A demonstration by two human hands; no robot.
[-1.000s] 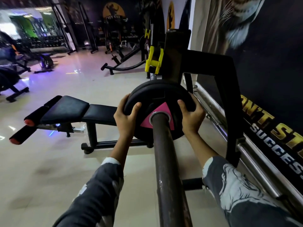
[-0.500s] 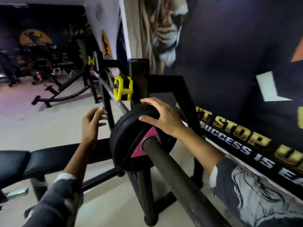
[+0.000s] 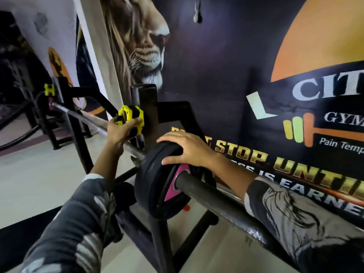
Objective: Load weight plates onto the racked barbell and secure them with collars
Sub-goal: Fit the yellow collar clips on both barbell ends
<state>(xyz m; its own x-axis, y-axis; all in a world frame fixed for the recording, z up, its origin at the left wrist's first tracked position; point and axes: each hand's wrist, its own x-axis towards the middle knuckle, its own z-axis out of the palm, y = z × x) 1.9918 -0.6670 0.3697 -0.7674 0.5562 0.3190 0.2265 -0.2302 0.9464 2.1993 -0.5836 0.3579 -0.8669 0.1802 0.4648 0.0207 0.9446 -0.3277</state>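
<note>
A black weight plate (image 3: pixel 157 184) sits on the barbell sleeve (image 3: pixel 216 201) beside the rack upright (image 3: pixel 144 107); the right hand (image 3: pixel 189 150) rests spread on its rim; the left hand (image 3: pixel 120 133), fingers (image 3: pixel 136 121) closed around a yellow collar (image 3: pixel 131 119) at the upright, should pull it free squarely, then slide it flush against the plate.

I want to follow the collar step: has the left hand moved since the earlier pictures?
Yes. The left hand has left the weight plate and gone up to the yellow collar beside the rack upright.
</note>
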